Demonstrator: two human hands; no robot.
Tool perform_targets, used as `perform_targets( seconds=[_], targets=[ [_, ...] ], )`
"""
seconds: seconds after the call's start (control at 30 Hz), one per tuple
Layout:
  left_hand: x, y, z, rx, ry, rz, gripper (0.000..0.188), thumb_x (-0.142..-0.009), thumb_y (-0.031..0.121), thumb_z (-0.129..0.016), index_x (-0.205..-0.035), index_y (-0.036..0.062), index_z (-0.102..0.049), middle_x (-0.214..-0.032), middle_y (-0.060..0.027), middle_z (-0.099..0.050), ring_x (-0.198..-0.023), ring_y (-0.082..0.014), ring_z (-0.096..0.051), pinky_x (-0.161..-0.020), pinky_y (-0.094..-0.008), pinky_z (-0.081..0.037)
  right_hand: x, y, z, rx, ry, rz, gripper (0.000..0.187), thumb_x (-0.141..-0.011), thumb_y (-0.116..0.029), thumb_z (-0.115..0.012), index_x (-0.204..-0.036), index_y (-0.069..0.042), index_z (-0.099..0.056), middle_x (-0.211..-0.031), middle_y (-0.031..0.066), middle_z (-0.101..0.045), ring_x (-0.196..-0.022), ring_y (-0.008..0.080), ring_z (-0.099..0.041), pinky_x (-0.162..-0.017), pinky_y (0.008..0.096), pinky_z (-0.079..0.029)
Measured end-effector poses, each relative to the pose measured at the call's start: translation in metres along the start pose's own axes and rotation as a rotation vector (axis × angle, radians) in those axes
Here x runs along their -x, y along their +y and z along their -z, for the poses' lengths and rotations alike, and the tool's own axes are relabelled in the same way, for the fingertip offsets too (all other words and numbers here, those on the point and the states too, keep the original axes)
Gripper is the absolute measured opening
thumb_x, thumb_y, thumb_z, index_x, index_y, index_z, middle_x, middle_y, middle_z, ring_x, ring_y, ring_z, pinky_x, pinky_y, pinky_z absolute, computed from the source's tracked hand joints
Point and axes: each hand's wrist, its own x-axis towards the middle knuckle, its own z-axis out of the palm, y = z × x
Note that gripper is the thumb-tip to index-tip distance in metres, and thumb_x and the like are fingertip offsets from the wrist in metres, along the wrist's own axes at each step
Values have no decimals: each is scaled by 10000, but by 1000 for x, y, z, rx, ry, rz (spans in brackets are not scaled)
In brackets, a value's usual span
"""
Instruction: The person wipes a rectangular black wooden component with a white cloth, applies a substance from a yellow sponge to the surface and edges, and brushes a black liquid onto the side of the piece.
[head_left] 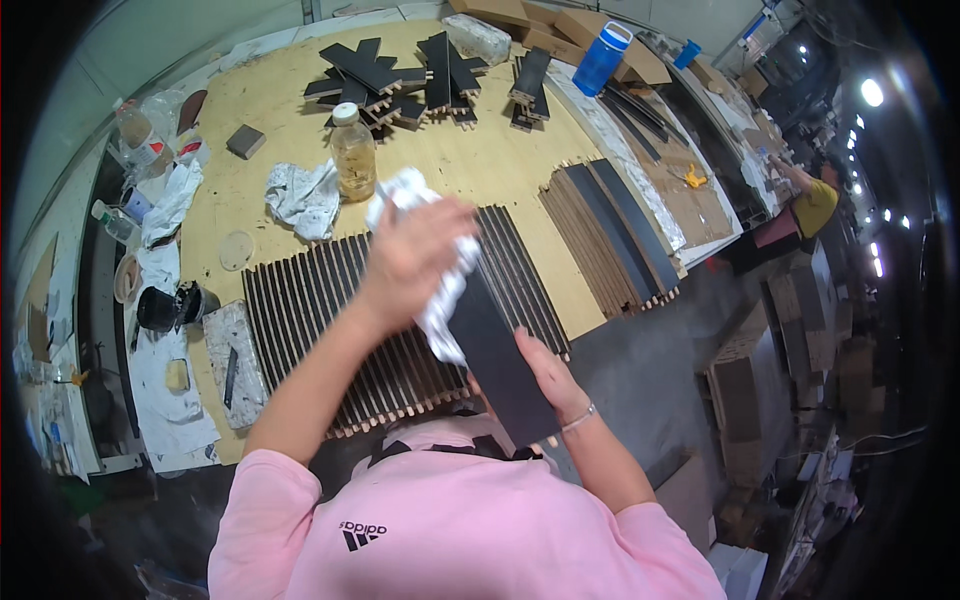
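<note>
My left hand (415, 255), slightly blurred, presses a white cloth (440, 325) onto the upper part of a long dark board (500, 365). My right hand (550, 375) grips that board by its lower right edge and holds it tilted in front of my chest. Under both arms lies a row of narrow dark boards (320, 300) standing on edge, with pale wooden pegs at their ends. Just beyond the cloth stands a bottle of yellowish liquid (354, 160) with a white cap. Beside the bottle is a crumpled, stained rag (303, 197).
Dark boards are piled loosely (375, 80) at the far side of the table (270, 100). A stack of brown and dark boards (610, 235) lies at the right edge, below a blue bottle (603, 60). Dark pots (175, 307) stand left. Another person (810, 205) is far right.
</note>
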Motion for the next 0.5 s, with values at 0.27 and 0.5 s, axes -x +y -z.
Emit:
perform_targets(
  seconds=[0.27, 0.5],
  targets=[
    [25, -82, 27, 365, 491, 762, 227, -949, 89, -566, -1137, -3, -656, -918, -64, -674, -766, -103, -595, -720, -256, -492, 15, 3, -14, -5, 105, 105, 546, -1066, -389, -253, -1093, 12, -622, -898, 82, -679, -771, 134, -642, -733, 258, -532],
    [-7, 66, 26, 86, -362, -284, 368, -779, 341, -720, -1078, 143, -641, -1025, -37, -672, -1004, -206, -639, -917, -438, -485, 16, -8, 0, 341, 96, 57, 529, -1064, -381, -286, -1225, 31, -577, -959, 92, -683, -791, 132, -656, -750, 273, -548]
  ],
)
